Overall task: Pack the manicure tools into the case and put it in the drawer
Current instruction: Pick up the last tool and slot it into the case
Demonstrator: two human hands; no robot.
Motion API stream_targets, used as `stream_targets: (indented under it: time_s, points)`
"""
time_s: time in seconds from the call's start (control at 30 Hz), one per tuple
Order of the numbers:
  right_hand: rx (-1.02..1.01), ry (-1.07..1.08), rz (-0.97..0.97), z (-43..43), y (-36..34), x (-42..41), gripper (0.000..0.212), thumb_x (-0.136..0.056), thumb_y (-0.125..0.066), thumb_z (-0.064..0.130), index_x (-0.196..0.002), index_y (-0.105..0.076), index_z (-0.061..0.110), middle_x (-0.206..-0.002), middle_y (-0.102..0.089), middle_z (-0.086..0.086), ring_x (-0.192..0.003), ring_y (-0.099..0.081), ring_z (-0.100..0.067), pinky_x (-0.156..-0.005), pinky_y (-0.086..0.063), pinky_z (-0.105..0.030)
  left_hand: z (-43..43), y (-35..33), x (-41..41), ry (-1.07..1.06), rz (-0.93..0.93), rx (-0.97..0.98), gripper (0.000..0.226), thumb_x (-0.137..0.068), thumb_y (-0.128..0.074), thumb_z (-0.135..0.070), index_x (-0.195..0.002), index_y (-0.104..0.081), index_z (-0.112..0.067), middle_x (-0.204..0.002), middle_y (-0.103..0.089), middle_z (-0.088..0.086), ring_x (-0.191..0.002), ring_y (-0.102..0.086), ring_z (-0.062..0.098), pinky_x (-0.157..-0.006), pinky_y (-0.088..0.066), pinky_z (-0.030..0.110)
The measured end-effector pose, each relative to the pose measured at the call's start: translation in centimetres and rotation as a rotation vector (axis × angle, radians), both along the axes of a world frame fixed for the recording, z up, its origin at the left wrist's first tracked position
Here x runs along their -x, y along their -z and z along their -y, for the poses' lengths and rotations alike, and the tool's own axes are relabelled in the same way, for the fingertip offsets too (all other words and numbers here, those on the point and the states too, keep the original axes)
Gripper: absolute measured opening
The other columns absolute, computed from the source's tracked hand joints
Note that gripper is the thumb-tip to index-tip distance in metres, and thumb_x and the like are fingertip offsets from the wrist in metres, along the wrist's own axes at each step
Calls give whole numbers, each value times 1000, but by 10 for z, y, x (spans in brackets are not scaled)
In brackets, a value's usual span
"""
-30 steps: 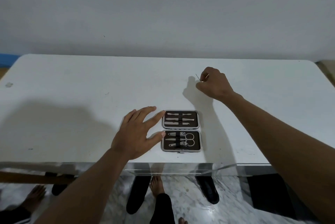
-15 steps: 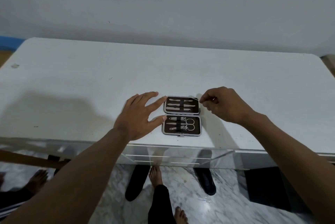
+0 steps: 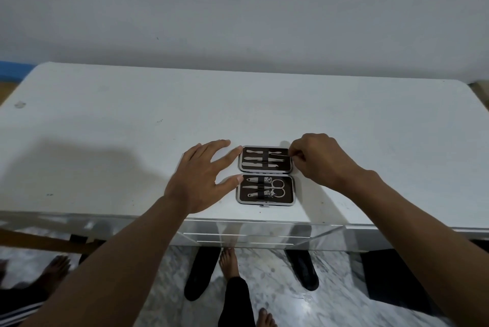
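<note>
An open manicure case (image 3: pixel 288 189) with a dark lining and silver rim lies flat near the front edge of the white table (image 3: pixel 132 128). Both halves hold several steel tools under elastic straps, with scissors (image 3: pixel 276 187) in the near half. My left hand (image 3: pixel 201 176) lies flat on the table, its index finger and thumb tips touching the case's left edge. My right hand (image 3: pixel 317 160) pinches a thin metal tool (image 3: pixel 280 154) and holds it across the right side of the far half.
A clear acrylic drawer (image 3: pixel 251 234) sits under the table's front edge, directly below the case. Bare feet and dark slippers (image 3: pixel 197 273) show on the marble floor beneath. A wall rises behind the table.
My right hand came back from the middle of the table with the thin tool and now holds it over the case's far half. My left hand stayed at the case's left edge.
</note>
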State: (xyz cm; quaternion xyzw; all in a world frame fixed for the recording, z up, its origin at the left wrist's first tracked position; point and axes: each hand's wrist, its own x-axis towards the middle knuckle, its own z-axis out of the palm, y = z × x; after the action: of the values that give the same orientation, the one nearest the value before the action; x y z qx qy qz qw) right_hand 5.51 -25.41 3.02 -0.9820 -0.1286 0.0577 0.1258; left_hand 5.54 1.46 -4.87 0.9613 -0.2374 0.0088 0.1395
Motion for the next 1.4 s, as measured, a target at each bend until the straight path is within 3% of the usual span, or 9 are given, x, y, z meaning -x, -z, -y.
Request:
stream_targets:
  time_s: [0.17, 0.4, 0.7, 0.87, 1.4]
  points:
    - [13, -11, -6, -2, 0, -2, 26, -88, -47, 10, -96, -72, 12, -94, -67, -11, -84, -59, -29, -67, -37, -29, 0, -2, 1, 3, 0, 6, 63, -92, -25, -69, -149, -26, -43, -155, -32, -8, -143, -25, 13, -117, -15, 40]
    - [10, -36, -16, -8, -1, -7, 25, -88, -49, 11, -95, -72, 12, -92, -66, -10, -85, -59, -28, -67, -36, -28, 0, -2, 1, -1, -3, 4, 63, -92, -24, -70, -149, -27, -43, -155, -33, -7, -143, -26, 13, -116, -13, 39]
    - [39, -63, -17, -18, 0, -8, 25, -87, -46, 7, -96, -70, 9, -96, -65, -12, -87, -60, -31, -76, -48, -36, 0, -2, 1, -6, -3, -10, 64, -91, -22, -71, -149, -26, -43, -155, -32, -9, -142, -25, 11, -117, -12, 38]
    - [119, -111, 22, -20, 1, -8, 24, -85, -46, 7, -93, -68, 10, -92, -67, -10, -82, -61, -31, -73, -51, -38, 1, -3, 1, -6, -4, -2, 64, -91, -22, -71, -148, -28, -43, -155, -32, -8, -142, -25, 12, -117, -16, 41]
    - [50, -141, -58, -34, 4, -19, 26, -85, -46, 2, -101, -65, 10, -102, -64, -11, -94, -57, -31, -73, -39, -32, 1, -4, 0, -2, -6, -10, 64, -91, -21, -71, -148, -28, -43, -155, -31, -9, -142, -25, 12, -117, -16, 40]
